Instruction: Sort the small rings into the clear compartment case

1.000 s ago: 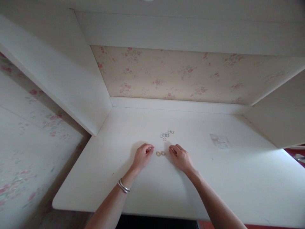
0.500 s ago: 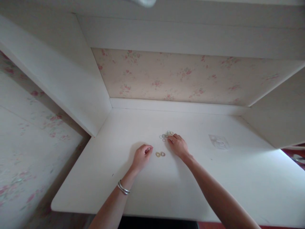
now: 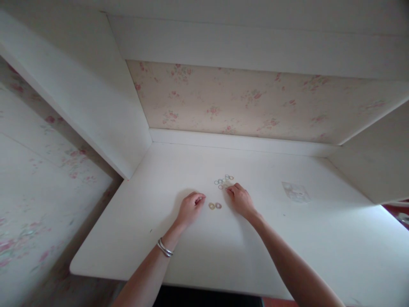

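Observation:
Several thin, pale rings, like small elastic bands (image 3: 220,181), lie in a loose cluster on the white desk (image 3: 198,251). My right hand (image 3: 241,200) is at the near right edge of this cluster, thumb and fingers pinched at a faint small band (image 3: 225,186). Closer to me, two small piles of bands lie side by side: a yellowish pile (image 3: 211,206) and a pinkish-purple pile (image 3: 218,205). Just left of them my left hand (image 3: 191,207) rests curled on the desk, thumb against the fingers; whatever it holds, if anything, is hidden.
A clear plastic bag (image 3: 295,192) lies flat on the right of the desk. White side panels (image 3: 92,98) and a low back ledge (image 3: 243,143) bound the desk. A small dark scrap (image 3: 151,230) is at the left.
My right hand has drawn slightly back toward me from the cluster, uncovering more of the bands. My left hand keeps its place and curl. The camera view has shifted slightly.

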`<state>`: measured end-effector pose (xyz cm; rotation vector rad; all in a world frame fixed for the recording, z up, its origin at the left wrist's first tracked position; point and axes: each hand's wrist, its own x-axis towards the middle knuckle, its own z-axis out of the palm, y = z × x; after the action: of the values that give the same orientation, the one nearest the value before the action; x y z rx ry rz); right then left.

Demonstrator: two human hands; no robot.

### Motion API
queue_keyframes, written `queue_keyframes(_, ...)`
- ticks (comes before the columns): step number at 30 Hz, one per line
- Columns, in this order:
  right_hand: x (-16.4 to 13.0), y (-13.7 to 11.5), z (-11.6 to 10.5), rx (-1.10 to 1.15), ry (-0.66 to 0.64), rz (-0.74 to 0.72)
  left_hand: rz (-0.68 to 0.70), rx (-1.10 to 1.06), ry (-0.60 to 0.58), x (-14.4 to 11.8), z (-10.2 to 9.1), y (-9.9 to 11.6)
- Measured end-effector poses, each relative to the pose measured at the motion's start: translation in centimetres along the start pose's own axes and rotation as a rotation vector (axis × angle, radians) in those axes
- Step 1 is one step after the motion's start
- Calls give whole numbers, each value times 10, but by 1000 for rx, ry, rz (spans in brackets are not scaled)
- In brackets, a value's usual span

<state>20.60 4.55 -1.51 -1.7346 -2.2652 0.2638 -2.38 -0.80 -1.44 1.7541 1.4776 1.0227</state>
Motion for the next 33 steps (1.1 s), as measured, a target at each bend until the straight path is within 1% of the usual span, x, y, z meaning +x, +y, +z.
queue_keyframes(7, -5, 9, 5, 34, 65, 21, -8, 15, -8, 1, 0, -1)
queue_keyframes(10, -3, 11, 4, 74, 78, 37, -7, 10, -3, 0, 0, 0)
queue_keyframes(14, -1, 11, 5, 134, 88, 19, -8, -7, -5, 0, -1, 1)
queue_keyframes(19, -4, 17, 12, 109, 130, 47, -8, -7, -7, 1, -1, 0)
queue_keyframes(23, -7, 19, 14, 87, 116, 59, -14, -3, -7, 2, -1, 0)
queue_keyframes(25, -7, 15, 13, 66, 97, 52, -15, 1, -7, 2, -1, 0)
queue_keyframes(27, -5, 7, 12, 45, 78, 10, -15, 0, -9, 2, 0, -1)
queue_keyframes(30, 0, -12, 12, 16, 61, -68, -12, 0, -7, 2, 0, -1)
queue_keyframes(33, 8, -33, 15, -9, 36, -108, -4, 15, 1, 2, 0, -2)
